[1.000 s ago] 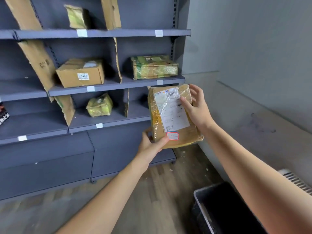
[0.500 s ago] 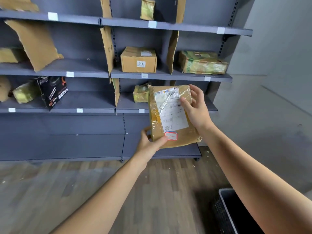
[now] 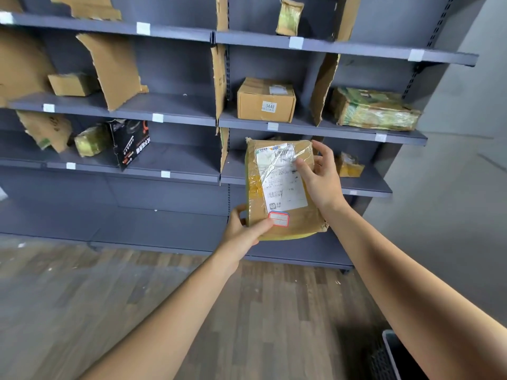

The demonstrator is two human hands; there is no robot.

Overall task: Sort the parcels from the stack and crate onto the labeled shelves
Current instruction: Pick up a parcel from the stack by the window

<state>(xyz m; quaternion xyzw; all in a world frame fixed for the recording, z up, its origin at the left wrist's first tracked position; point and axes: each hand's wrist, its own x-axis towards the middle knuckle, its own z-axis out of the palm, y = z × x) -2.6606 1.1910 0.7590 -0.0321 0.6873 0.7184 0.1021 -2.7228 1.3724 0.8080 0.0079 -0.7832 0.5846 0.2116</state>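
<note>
I hold a flat brown taped parcel [image 3: 279,187] upright in front of the grey shelving [image 3: 175,105], its white shipping label and a small red-bordered sticker facing me. My left hand [image 3: 244,229] grips its lower left corner, thumb beside the sticker. My right hand [image 3: 321,176] holds the right edge, thumb pressed on the label. The parcel covers part of the lower shelf bay behind it. White label tags [image 3: 157,117] mark the shelf edges.
Torn cardboard dividers [image 3: 115,69] split the shelves into bays. Parcels sit there: a brown box marked 0448 [image 3: 266,101], a green-taped box [image 3: 375,111], a black box [image 3: 129,142], and several small packets. A dark crate corner [image 3: 397,355] shows bottom right on the wood floor.
My view has swung left along the shelving, bringing the left bays into sight and pushing the crate to the frame's corner. Both hands keep the same grip on the parcel.
</note>
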